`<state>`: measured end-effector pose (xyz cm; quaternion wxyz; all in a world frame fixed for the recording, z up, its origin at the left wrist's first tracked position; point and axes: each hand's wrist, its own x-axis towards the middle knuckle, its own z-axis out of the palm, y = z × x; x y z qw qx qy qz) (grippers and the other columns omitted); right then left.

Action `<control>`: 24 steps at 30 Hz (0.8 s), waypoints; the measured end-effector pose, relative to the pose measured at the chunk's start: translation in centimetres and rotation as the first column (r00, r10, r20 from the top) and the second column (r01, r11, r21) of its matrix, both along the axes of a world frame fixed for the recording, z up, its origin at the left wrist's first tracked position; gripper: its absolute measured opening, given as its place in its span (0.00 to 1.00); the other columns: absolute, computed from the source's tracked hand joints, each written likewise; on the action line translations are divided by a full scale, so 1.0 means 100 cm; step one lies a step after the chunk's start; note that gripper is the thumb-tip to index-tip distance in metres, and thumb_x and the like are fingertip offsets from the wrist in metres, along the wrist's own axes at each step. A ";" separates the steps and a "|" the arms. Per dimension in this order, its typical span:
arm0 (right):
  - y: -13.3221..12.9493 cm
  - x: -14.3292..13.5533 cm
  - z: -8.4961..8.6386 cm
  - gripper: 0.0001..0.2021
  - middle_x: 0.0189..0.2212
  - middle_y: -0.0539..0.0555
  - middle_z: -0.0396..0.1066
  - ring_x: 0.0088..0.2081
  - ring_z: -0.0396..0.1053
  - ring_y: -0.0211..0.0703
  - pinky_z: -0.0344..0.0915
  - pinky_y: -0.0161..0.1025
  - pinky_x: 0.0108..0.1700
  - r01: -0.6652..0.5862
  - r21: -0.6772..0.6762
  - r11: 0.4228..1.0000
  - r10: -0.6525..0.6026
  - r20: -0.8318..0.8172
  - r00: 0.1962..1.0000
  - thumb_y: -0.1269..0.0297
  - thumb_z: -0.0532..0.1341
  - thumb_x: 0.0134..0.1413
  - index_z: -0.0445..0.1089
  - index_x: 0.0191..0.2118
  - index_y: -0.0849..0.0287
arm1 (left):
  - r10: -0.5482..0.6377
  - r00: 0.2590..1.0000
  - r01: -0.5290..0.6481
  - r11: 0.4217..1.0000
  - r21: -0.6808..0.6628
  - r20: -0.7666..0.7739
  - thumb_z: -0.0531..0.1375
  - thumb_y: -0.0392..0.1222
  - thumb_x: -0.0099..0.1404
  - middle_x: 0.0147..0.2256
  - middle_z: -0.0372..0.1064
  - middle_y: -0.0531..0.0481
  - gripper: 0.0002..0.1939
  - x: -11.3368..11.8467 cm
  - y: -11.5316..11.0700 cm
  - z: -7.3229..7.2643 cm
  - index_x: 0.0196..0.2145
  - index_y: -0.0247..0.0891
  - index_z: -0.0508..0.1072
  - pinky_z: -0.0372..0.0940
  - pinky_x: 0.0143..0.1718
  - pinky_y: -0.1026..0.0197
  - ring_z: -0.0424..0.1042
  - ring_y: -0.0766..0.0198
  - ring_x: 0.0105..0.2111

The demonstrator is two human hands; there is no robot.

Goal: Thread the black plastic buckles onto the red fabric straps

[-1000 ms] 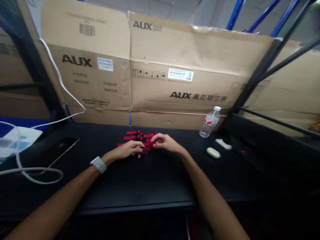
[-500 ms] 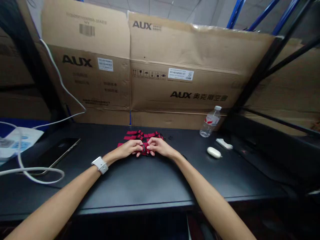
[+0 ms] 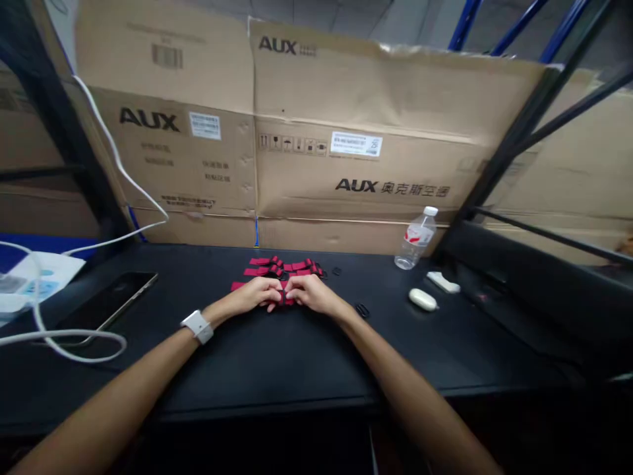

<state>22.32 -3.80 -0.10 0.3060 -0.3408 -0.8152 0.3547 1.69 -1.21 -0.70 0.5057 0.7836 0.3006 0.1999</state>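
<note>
1. the left hand (image 3: 253,295) has its grip closed, thumb and fingers pinched on a red strap (image 3: 287,301) with a dark fitting at its middle.
2. the right hand (image 3: 312,293) has its grip closed on the same strap from the other side; the fingertips of both hands nearly meet over it, hiding much of it.
3. the strap sits between the two hands, low over the dark surface (image 3: 277,369); whether it touches down cannot be told.
4. a red end (image 3: 237,285) shows just left of the left hand; its link to the held strap is hidden.
5. just behind the hands, more red straps (image 3: 299,266) with black fittings lie in rows.
6. a small black ring (image 3: 337,271) lies to the right of those rows, and a black loop-shaped piece (image 3: 362,310) lies near the right forearm.
7. a white watch (image 3: 198,326) circles the left wrist.
8. farther right are a white oval case (image 3: 422,300), a white flat piece (image 3: 443,283) and an upright clear bottle (image 3: 415,244) with a white cap.
9. farther left lie a dark phone (image 3: 115,300), a looped white cable (image 3: 74,335) and a pale packet (image 3: 49,274).
10. cardboard (image 3: 361,204) printed "aux" stands along the back.
</note>
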 end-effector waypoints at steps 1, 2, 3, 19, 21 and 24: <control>-0.001 -0.001 0.001 0.04 0.22 0.48 0.65 0.25 0.61 0.33 0.56 0.30 0.29 0.021 0.041 0.999 -0.022 0.025 0.999 0.71 0.57 0.55 0.67 0.30 0.62 | 0.011 1.000 -0.011 1.000 0.006 -0.004 0.56 0.46 0.61 0.19 0.65 0.55 0.10 0.000 -0.001 0.001 0.29 0.36 0.67 0.49 0.21 0.67 0.57 0.70 0.19; -0.002 -0.002 0.001 0.04 0.22 0.48 0.65 0.24 0.60 0.33 0.56 0.30 0.28 0.040 0.069 0.997 -0.043 0.038 0.998 0.72 0.56 0.55 0.67 0.30 0.61 | 0.022 1.000 -0.021 1.000 0.017 -0.006 0.56 0.46 0.61 0.19 0.65 0.55 0.10 0.000 -0.001 0.002 0.29 0.36 0.67 0.49 0.21 0.67 0.57 0.70 0.19; -0.002 -0.003 0.001 0.04 0.22 0.47 0.65 0.24 0.60 0.33 0.55 0.30 0.28 0.055 0.083 0.995 -0.058 0.034 0.998 0.73 0.56 0.54 0.67 0.31 0.61 | 0.029 1.000 -0.029 0.999 0.033 -0.007 0.56 0.46 0.61 0.19 0.65 0.55 0.10 0.000 -0.002 0.003 0.29 0.36 0.67 0.50 0.22 0.67 0.58 0.70 0.19; -0.003 0.006 0.010 0.10 0.39 0.53 0.65 0.29 0.66 0.35 0.65 0.34 0.33 -0.087 -0.037 0.996 0.079 -0.189 0.979 0.59 0.58 0.58 0.68 0.43 0.57 | -0.067 0.996 0.067 0.998 -0.003 0.059 0.57 0.50 0.64 0.28 0.72 0.50 0.16 -0.001 -0.005 0.014 0.42 0.34 0.71 0.53 0.26 0.67 0.61 0.69 0.23; -0.006 0.005 0.014 0.07 0.41 0.54 0.64 0.32 0.65 0.36 0.65 0.35 0.36 -0.092 0.036 0.995 0.096 -0.169 0.981 0.62 0.59 0.57 0.69 0.38 0.59 | -0.081 0.996 0.081 0.997 0.001 0.041 0.57 0.49 0.63 0.27 0.71 0.51 0.15 -0.001 -0.007 0.014 0.40 0.34 0.71 0.54 0.27 0.67 0.62 0.69 0.23; -0.007 0.001 0.016 0.04 0.39 0.54 0.63 0.35 0.64 0.38 0.64 0.37 0.39 -0.075 0.115 0.990 0.089 -0.121 0.989 0.65 0.59 0.56 0.69 0.32 0.59 | -0.103 0.994 0.101 0.993 0.056 0.042 0.58 0.47 0.63 0.29 0.71 0.51 0.13 0.000 -0.009 0.013 0.38 0.35 0.72 0.59 0.33 0.65 0.67 0.66 0.28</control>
